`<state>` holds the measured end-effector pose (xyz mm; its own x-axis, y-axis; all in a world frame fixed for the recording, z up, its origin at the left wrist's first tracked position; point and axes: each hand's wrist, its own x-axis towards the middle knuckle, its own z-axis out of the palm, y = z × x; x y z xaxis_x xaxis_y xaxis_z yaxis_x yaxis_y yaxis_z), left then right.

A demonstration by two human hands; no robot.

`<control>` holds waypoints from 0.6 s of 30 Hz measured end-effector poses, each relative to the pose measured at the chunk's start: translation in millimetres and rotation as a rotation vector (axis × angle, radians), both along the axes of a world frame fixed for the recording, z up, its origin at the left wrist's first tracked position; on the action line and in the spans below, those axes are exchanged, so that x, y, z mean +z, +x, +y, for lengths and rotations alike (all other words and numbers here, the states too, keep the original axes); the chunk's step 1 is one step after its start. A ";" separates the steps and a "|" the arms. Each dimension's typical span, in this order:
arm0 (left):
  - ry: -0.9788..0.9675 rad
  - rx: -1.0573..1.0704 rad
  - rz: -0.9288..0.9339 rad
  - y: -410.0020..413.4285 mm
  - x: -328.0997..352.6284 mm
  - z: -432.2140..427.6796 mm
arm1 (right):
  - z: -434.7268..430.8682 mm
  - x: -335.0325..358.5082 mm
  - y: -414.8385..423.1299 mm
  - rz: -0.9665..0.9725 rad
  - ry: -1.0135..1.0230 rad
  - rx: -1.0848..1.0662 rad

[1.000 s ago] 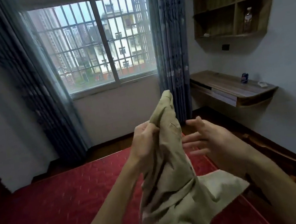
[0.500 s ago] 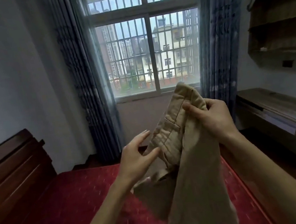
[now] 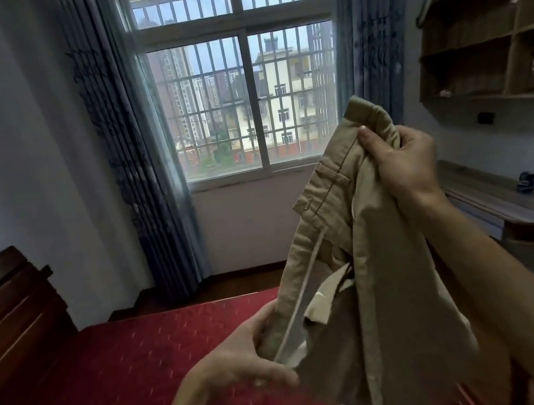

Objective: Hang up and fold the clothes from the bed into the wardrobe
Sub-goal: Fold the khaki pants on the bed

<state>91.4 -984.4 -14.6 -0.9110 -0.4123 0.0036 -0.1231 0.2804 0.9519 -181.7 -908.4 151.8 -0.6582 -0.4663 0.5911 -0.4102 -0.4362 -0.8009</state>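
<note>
Item: khaki trousers [image 3: 390, 270], 1 pr, hanging in mid-air over near-right part of red bed [image 3: 129, 379]. R hand [image 3: 405, 161] is gripping bunched waistband at top, thumb pressing on fabric, fingers curling behind. L hand [image 3: 244, 361] is gripping the open edge lower & to the left, fingers wrapping round it. Bkgd: wooden headboard [image 3: 6, 321] left, barred window [image 3: 250, 100] far, wall shelf [image 3: 483, 38] & desk [image 3: 501, 202] right

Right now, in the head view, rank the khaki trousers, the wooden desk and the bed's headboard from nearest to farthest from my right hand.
1. khaki trousers: in the grip of the right hand, held at the waistband.
2. wooden desk: on the right wall, below and beside that hand.
3. headboard: far left, across the red bed.
</note>
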 end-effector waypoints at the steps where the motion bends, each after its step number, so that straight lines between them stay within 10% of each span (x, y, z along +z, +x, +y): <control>1: -0.097 0.056 0.010 -10.2 -0.3 5.4 | -0.8 -1.0 -3.2 -0.013 -0.002 -0.013; 6: -0.521 0.407 0.096 -43.4 -15.3 -0.2 | 1.7 -3.3 -20.6 0.007 0.063 -0.023; 18: -0.569 0.652 -0.078 -18.1 114.9 -96.7 | 31.5 -6.0 -74.2 0.157 0.353 0.072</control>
<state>73.3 -1081.1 100.3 -0.5001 -0.8065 0.3153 -0.4839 0.5622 0.6707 -255.9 -876.9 145.8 -0.5306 -0.7006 0.4771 -0.5181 -0.1774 -0.8367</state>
